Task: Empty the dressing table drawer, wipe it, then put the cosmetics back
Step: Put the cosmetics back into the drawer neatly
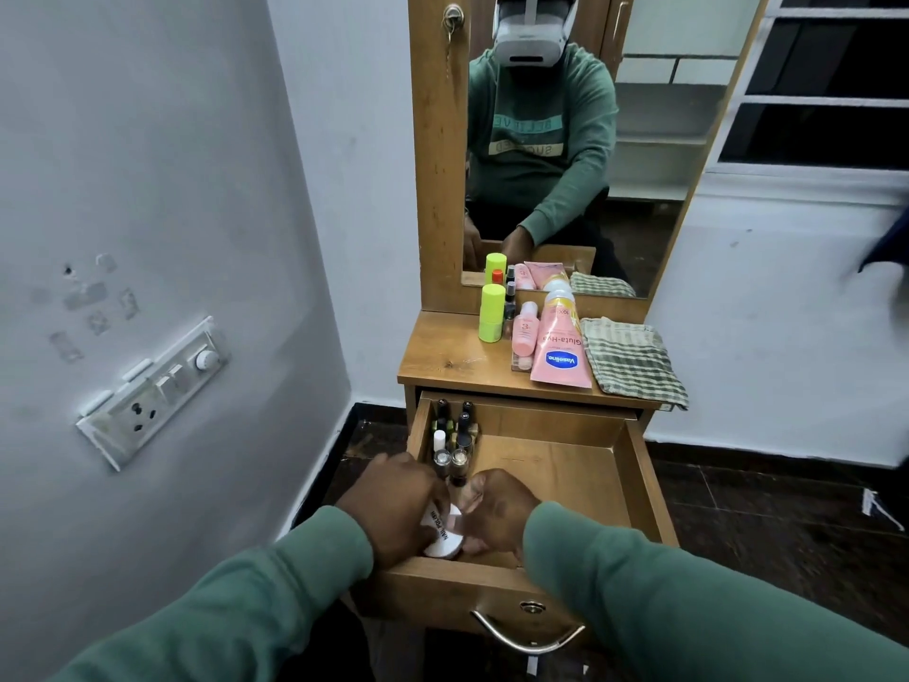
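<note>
Left hand (pixel 398 504) grips white jar (pixel 442 534) in drawer (pixel 645 477); right hand (pixel 497 514) curled alongside, grasp unclear — jar likely light, rigid, smooth; hold by sides.

Vaseline, Gluta-Hya on pink tube (pixel 560 354) (upside down); NAIL POLISH on white container (pixel 443 544)

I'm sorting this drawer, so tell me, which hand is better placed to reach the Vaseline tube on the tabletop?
Right, likely. The Vaseline tube lies right of centre on the tabletop, nearer the right hand, while the left hand has its grip on the white tub at the front left of the drawer.
</note>
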`<state>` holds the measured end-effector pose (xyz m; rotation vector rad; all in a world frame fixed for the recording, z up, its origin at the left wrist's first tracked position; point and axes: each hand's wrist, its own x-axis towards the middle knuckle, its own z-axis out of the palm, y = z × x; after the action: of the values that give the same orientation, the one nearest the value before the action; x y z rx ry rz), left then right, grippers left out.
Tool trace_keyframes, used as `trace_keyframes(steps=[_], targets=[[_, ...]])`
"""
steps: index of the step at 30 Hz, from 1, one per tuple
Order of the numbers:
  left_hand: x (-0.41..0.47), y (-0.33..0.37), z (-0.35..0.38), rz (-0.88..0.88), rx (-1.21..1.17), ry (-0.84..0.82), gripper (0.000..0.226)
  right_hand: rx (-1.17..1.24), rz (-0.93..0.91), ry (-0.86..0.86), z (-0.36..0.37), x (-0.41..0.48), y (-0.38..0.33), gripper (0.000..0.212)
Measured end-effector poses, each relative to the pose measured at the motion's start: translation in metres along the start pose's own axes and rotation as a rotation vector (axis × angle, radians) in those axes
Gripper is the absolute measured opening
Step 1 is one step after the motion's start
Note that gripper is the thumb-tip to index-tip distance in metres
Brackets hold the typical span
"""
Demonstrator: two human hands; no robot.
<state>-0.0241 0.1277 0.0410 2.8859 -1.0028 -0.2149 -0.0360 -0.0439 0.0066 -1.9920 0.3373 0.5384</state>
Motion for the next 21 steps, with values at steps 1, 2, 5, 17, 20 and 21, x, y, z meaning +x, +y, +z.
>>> trace_keyframes(steps=[1, 2, 5, 17, 20, 21], targets=[[0.0, 0.001, 0.0, 0.007, 0.026, -0.008, 0.027, -0.019, 0.005, -0.007, 0.003, 0.003, -0.001, 0.02], [0.001, 0.001, 0.001, 0.011, 0.046, -0.017, 0.024, -0.041, 0.01, -0.012, 0.006, 0.006, -0.001, 0.022], [0.002, 0.001, 0.002, 0.011, 0.095, -0.044, 0.024, -0.12, 0.008, -0.025, 0.01, 0.012, 0.0, 0.029], [0.004, 0.005, 0.0, 0.033, 0.215, -0.107, 0.029, -0.278, -0.056, -0.043, 0.007, 0.012, 0.001, 0.017], [0.003, 0.006, 0.0, 0.009, 0.116, -0.044, 0.023, -0.285, -0.054, -0.006, 0.005, 0.009, 0.0, 0.014], [0.004, 0.006, 0.0, -0.011, 0.061, 0.021, 0.019, -0.287, -0.062, 0.031, 0.005, 0.008, 0.0, 0.013]])
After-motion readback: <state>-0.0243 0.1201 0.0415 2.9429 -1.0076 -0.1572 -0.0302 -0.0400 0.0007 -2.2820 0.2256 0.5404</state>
